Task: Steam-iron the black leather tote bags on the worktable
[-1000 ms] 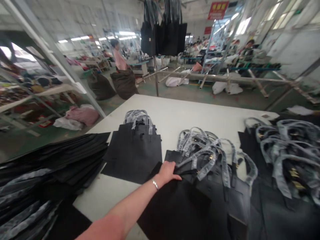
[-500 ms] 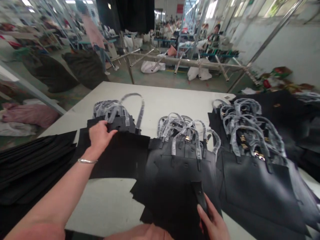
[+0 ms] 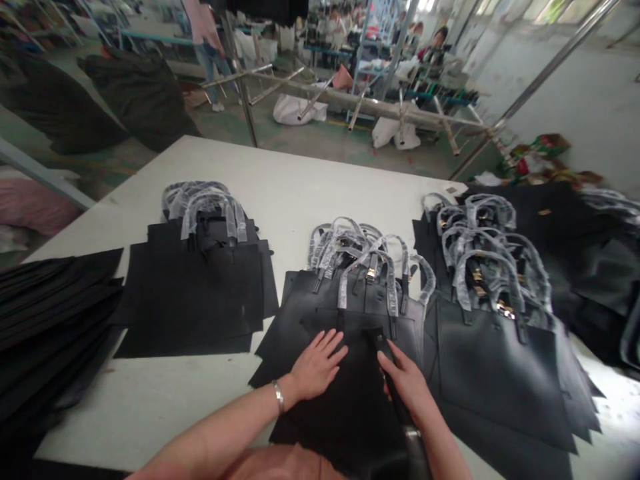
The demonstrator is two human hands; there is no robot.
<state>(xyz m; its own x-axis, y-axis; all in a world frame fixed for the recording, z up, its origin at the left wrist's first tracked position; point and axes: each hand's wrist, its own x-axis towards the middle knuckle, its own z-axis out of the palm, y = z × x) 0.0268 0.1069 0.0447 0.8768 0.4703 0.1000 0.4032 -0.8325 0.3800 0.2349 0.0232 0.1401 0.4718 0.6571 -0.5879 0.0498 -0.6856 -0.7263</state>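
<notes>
A pile of black bag panels (image 3: 350,400) lies in front of me, its handles wrapped in clear plastic. My left hand (image 3: 320,365) rests flat on the top panel, fingers spread, a silver bracelet on the wrist. Just right of it, my right hand (image 3: 403,377) grips a black strap (image 3: 379,339) over the same panel. The strap's far end points away from me, and a shiny metal fitting shows lower down, below the wrist. My palm hides part of the strap. To the left sits another pile of black panels (image 3: 195,287) with wrapped handles.
At right is a pile of black panels (image 3: 500,367) with wrapped handles and gold-coloured clasps. Stacked black sheets (image 3: 50,313) lie at far left on the white table (image 3: 280,173). Beyond it stand a metal rail frame (image 3: 370,110), dark sacks (image 3: 137,93) and people.
My left hand let go of the left pile's panel and came right onto the middle pile. That panel now lies flat. My right hand, still holding the strap, moved slightly forward.
</notes>
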